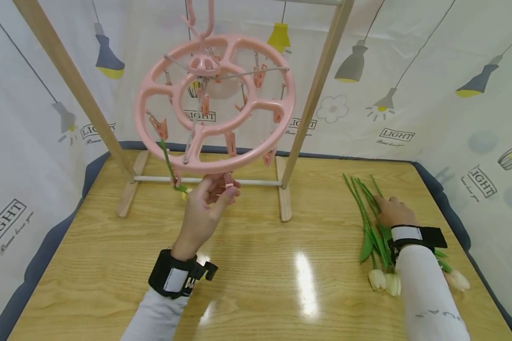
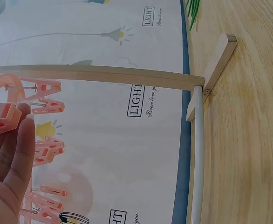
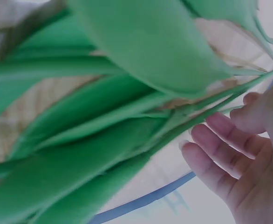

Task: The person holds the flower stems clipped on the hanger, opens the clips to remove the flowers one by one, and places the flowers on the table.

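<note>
In the head view a pink round clip hanger hangs from a wooden frame, with several pink clothespins around it. My left hand is at its front rim and holds a pink clothespin between thumb and fingers; the left wrist view shows that clothespin against the fingers. A green-stemmed flower hangs head down from another clothespin at the hanger's left. On the right, my right hand reaches over tulip stems. The right wrist view shows its fingers loosely bent beside the green stems.
The wooden frame's right post rises behind the hanger, and a white bar joins its feet low down. Pale tulip heads lie toward the front of the wooden table. Patterned cloth surrounds the table's back and sides.
</note>
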`<state>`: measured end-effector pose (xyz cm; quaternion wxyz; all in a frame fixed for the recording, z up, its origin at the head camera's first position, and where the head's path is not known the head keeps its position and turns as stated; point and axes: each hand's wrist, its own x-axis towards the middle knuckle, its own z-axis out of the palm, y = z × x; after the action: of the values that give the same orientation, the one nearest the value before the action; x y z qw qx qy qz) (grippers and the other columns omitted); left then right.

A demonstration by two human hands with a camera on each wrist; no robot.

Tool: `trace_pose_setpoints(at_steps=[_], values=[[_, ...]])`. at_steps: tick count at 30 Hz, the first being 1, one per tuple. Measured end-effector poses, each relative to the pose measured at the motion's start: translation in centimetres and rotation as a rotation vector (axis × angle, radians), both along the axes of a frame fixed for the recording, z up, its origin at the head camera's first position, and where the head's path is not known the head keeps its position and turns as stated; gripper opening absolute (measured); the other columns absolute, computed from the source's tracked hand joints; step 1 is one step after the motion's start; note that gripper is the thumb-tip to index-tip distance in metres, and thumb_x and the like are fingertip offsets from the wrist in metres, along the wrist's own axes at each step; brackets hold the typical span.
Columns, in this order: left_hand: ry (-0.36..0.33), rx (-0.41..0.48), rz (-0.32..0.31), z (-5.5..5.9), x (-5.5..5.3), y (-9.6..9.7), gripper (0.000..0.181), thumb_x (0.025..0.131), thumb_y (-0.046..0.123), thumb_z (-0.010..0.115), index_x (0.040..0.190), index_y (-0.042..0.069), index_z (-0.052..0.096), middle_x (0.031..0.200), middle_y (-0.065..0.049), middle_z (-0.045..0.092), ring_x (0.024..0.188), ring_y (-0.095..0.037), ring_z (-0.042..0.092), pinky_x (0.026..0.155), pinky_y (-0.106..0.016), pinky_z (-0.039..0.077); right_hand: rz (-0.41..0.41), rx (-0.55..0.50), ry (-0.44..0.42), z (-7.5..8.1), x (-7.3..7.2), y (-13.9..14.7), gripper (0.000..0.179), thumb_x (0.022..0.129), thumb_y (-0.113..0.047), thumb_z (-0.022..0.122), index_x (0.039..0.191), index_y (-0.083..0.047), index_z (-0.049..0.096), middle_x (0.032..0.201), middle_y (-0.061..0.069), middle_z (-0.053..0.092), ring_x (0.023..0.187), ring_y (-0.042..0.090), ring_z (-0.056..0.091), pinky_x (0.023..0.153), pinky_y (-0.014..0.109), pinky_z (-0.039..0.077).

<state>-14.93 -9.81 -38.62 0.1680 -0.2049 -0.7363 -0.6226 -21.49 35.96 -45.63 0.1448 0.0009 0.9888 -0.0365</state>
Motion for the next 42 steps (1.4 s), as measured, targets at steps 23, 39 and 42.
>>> trace_pose_setpoints(at_steps=[23,39,42], values=[[0.03,-0.069,-0.027,-0.2,-0.4,0.8,0.031,0.103,0.005,0.042,0.129,-0.003,0.056,0.091,-0.02,0.065,0.056,-0.024,0.049,0.049,-0.025,0.045,0.377,-0.309,0.422,5.2,-2.3,-11.2,0.026,0.096,-0.002,0.048,0.113,0.002,0.068,0.099,0.023,0.07,0.061,0.023,0.052,0.053,0.035,0.041],[-0.156,-0.011,-0.09,0.2,-0.5,1.9,0.057,0.099,0.013,0.054,0.148,0.013,0.025,0.107,-0.025,0.068,0.08,-0.024,0.062,0.068,-0.03,0.058,0.553,-0.86,0.168,10.6,1.5,-23.5,0.052,0.099,-0.036,0.052,0.145,-0.015,0.043,0.135,0.014,0.059,0.116,0.022,0.058,0.09,0.046,0.055],[-0.157,0.001,-0.104,0.3,-0.6,2.1,0.058,0.099,0.011,0.053,0.148,0.012,0.023,0.108,-0.027,0.067,0.081,-0.032,0.063,0.069,-0.034,0.057,0.552,-0.923,0.15,11.5,1.9,-24.6,0.05,0.099,-0.037,0.052,0.145,-0.019,0.044,0.14,0.011,0.056,0.119,0.02,0.056,0.093,0.045,0.054]])
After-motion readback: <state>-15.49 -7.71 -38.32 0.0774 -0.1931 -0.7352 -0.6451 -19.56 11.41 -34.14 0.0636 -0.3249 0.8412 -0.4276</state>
